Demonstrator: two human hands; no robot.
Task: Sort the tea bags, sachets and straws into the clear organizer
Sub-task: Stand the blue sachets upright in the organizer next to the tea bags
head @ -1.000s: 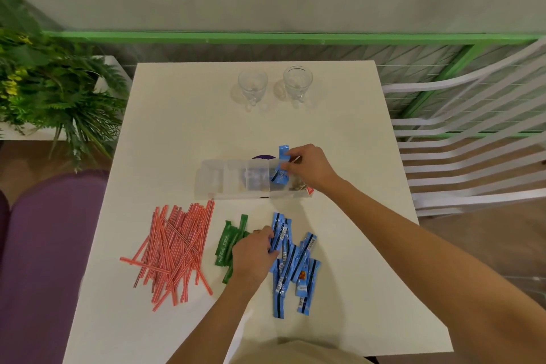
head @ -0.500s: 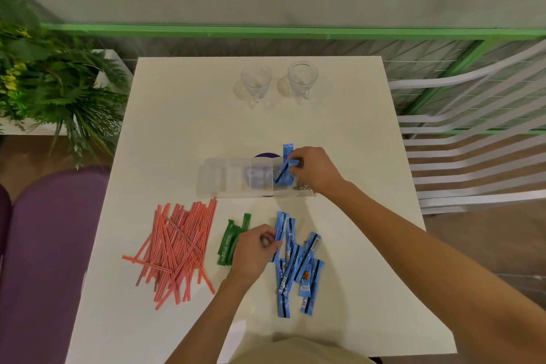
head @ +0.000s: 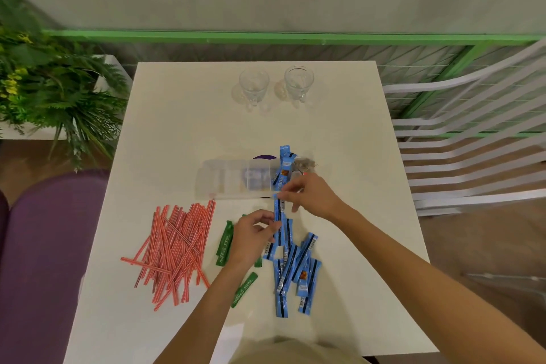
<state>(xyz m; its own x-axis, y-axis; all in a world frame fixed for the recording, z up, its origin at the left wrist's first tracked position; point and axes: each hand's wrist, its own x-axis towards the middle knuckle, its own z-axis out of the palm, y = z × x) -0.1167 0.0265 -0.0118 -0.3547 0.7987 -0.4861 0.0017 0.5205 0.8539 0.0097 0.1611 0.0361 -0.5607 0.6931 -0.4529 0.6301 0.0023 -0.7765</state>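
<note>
The clear organizer [head: 233, 179] lies mid-table, with two blue sachets [head: 284, 168] standing in its right compartment. A pile of blue sachets [head: 295, 269] lies in front of it, green sachets [head: 224, 244] to the left, and red straws [head: 174, 248] further left. My left hand [head: 251, 238] pinches the lower end of one blue sachet [head: 277, 210] held upright above the pile. My right hand [head: 310, 195] grips that same sachet's upper end, just in front of the organizer.
Two clear glasses [head: 254, 86] [head: 299, 81] stand at the far side of the white table [head: 183, 127]. A green plant [head: 50, 91] is at the left, a white slatted chair [head: 472, 142] at the right, a purple seat [head: 41, 260] lower left.
My right hand left the sachets in the organizer and came back toward me. My left hand lifted one blue sachet off the pile, and both hands now hold it.
</note>
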